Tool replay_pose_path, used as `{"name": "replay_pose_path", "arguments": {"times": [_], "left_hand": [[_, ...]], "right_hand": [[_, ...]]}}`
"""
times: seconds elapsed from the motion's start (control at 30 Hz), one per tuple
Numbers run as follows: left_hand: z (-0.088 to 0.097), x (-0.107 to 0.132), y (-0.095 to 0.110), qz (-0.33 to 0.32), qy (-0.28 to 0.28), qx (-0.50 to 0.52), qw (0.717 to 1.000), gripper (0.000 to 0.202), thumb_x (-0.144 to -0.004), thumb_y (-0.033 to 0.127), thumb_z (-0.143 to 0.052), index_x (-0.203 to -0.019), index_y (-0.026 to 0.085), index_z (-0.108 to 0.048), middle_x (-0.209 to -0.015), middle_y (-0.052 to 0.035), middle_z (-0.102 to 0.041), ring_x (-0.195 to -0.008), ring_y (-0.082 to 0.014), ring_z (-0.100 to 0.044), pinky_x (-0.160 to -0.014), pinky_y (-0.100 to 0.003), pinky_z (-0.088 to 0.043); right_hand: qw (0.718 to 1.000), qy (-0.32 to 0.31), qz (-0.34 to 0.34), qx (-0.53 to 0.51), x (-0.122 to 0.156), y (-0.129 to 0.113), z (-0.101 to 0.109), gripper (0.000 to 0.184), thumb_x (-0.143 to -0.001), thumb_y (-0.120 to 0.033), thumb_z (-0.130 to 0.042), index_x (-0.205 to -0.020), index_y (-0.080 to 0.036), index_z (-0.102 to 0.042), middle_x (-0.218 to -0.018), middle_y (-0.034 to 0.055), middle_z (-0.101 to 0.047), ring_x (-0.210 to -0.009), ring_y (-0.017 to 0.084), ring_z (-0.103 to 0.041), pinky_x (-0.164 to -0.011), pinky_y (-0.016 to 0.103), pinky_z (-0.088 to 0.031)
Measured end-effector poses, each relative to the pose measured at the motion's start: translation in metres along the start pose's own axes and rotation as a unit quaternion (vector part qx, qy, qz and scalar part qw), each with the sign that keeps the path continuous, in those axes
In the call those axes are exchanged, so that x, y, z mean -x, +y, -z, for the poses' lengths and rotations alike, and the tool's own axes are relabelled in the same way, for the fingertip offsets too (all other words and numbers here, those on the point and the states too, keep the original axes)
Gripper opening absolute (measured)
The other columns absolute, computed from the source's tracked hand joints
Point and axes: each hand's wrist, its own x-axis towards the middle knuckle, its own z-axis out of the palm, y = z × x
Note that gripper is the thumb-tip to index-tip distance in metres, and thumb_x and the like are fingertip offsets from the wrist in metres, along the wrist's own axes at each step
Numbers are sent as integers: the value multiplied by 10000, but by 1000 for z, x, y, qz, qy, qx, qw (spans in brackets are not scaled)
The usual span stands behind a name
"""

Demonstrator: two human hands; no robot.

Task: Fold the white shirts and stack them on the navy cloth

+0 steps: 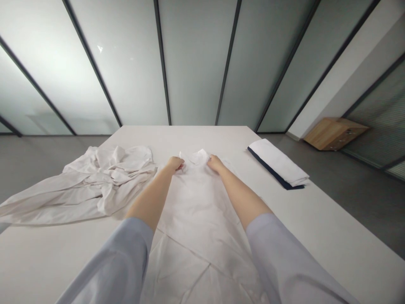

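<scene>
Frosted-glass panels (193, 63) behind, pale table (183, 134) in front: white garment (196, 202) laid out lengthwise, both hands at its far end.
Step in hand looks like straightening the garment by its collar (200, 157); next move seems to call for an even hold on both sides, fabric kept flat. Left grip (175, 163) and right grip (215, 164) both curled closed, apparently pinching cloth either side of the collar; exact fingertip contact too small to tell. Garment runs from between the grips back toward the wearer, under the forearms, lightly creased.
</scene>
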Motion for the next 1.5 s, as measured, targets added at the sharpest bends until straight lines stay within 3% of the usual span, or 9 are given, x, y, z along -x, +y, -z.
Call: {"name": "replay_pose_path", "arguments": {"times": [0.27,0.47,0.63,0.83,0.97,1.07,1.2,1.33,1.5], "left_hand": [[13,11,-2,-177,6,89,980,185,-681,128,-514,-840,172,-599,-621,42,-511,-586,-110,-513,-580,-215,-434],[21,13,5,-313,61,-88,944,311,-626,91,-451,-827,172,-673,-952,-52,-620,-911,-192,-583,-872,-330,-476],[8,29,-14,-285,4,-245,927,288,-717,103,-454,-888,155,-681,-988,-72,-655,-1020,-221,-593,-950,-365,-453],[-6,55,-17,-313,138,-357,869,451,-911,312,-396,-1314,166,-536,-1402,-122,-491,-1284,-287,-421,-1077,-433,-332],[-13,53,-23,-294,30,-430,853,572,-949,483,-325,-1466,243,-362,-1550,-85,-314,-1408,-309,-277,-1116,-477,-249],[-17,47,-30,-259,-28,-452,853,609,-953,543,-266,-1483,249,-332,-1571,-90,-267,-1433,-325,-225,-1123,-500,-218],[-16,51,-32,-280,4,-442,852,589,-940,501,-342,-1448,205,-381,-1550,-120,-300,-1416,-314,-263,-1113,-465,-259],[-11,70,-24,-288,63,-434,851,484,-911,404,-425,-1350,205,-469,-1463,-112,-415,-1323,-269,-386,-1053,-405,-357],[-7,114,-17,-204,22,-453,867,501,-894,537,-412,-1259,216,-533,-1308,-136,-524,-1199,-294,-481,-934,-436,-442]], "right_hand": [[987,148,-26,-56,7,5,20,239,-859,-182,-480,-1052,-153,-618,-1057,106,-639,-994,214,-586,-837,269,-442],[976,201,82,-31,23,18,30,301,-846,-99,-428,-1068,-178,-615,-1158,88,-561,-1039,195,-547,-882,265,-430],[986,113,118,28,40,24,16,354,-837,-82,-448,-1117,-177,-642,-1244,96,-559,-1132,200,-514,-951,286,-409],[978,148,121,86,56,14,11,456,-811,-108,-464,-1246,-111,-601,-1380,139,-508,-1312,259,-374,-1093,378,-290],[968,134,200,74,67,10,11,478,-882,-222,-416,-1324,-94,-544,-1409,134,-498,-1335,227,-371,-1134,352,-232],[976,55,193,81,75,10,5,560,-947,-434,-342,-1386,-120,-491,-1481,132,-420,-1389,246,-314,-1140,381,-223],[986,-51,125,99,80,8,-5,748,-931,-645,-213,-1485,-161,-348,-1575,115,-234,-1455,272,-164,-1150,428,-188],[986,-74,105,104,77,5,-7,799,-913,-691,-162,-1516,-179,-271,-1596,102,-159,-1467,264,-99,-1161,429,-146],[987,-72,99,108,65,4,-5,742,-937,-644,-172,-1516,-189,-266,-1598,95,-155,-1467,256,-105,-1160,422,-143]]}}
